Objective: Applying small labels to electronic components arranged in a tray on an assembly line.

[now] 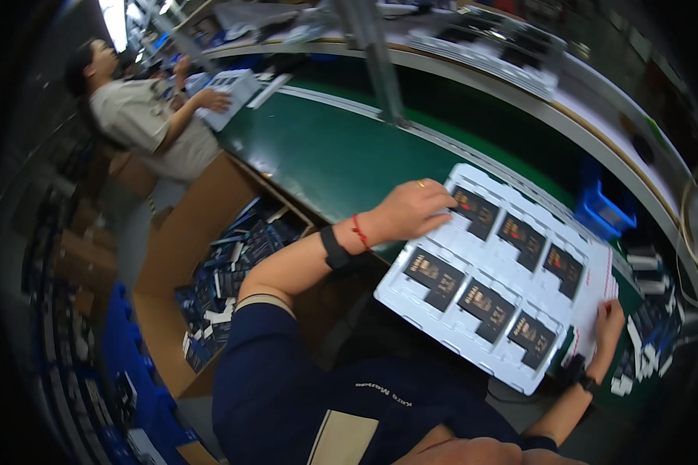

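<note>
A white plastic tray (485,260) lies tilted in front of me at the bench edge. Its pockets hold two rows of flat black battery packs (487,308) with gold print; some in the far row bear small red marks. My left hand (417,211) is closed at the tray's far left corner, fingertips at the rim beside the first pack. On the other side, my right hand (608,324) has bent fingers at the edge of a white sheet with red print (595,287), which shows beyond the tray's right end. What those fingers grip is partly hidden.
A green bench (310,143) runs to the far left, where a co-worker (143,116) handles another white tray (229,101). An open cardboard box (182,271) of loose dark pieces stands left. Right are a blue bin (603,211) and a loose pile (651,333). A metal post (376,70) rises behind.
</note>
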`<state>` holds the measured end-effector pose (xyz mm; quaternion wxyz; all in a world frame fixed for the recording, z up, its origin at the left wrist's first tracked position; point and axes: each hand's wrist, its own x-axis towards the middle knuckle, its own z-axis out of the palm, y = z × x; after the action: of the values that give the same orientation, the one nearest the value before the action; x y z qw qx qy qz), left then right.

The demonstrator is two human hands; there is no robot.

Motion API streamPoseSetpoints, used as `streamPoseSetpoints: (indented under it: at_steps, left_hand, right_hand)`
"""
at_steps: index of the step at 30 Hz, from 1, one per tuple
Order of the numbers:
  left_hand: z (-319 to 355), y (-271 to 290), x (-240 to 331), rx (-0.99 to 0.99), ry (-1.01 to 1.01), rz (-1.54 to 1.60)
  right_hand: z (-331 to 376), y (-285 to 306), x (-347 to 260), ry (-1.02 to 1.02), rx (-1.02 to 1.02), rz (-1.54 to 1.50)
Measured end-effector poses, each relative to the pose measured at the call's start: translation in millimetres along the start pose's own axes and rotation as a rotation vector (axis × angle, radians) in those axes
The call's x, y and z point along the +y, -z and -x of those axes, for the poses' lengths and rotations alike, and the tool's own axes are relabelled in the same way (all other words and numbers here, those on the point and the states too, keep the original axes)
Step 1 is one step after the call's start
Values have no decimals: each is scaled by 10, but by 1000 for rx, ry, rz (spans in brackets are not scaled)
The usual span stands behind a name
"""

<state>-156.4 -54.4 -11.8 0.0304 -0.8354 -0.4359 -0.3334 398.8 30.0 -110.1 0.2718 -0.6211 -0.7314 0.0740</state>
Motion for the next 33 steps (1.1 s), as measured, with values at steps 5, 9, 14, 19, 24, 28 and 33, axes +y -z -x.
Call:
streamPoseSetpoints:
  at_steps: [5,9,14,19,24,28,33]
  left_hand:
    - [219,-53,15,53,5,59]
    - [387,62,86,172,106,55]
    - [702,690,-621,483,573,256]
    - [927,2125,-1242,1195,937,511]
    - [645,2054,-916,993,723,384]
    - [528,1089,-125,271,737,304]
    - [698,289,494,-224,528,474]
  right_hand:
    - [114,225,202,84,-26,-233]
    - [342,424,-503,-130,195,-376]
    - [719,562,-1487,-64,34,-887]
    - [1008,571,-2049,-87,-275,-1301]
    - [1015,458,-2137,-128,-345,-1357]
    - [896,361,-2186,-106,-291,-1409]
    - [891,348,-2137,-132,-314,-1357]
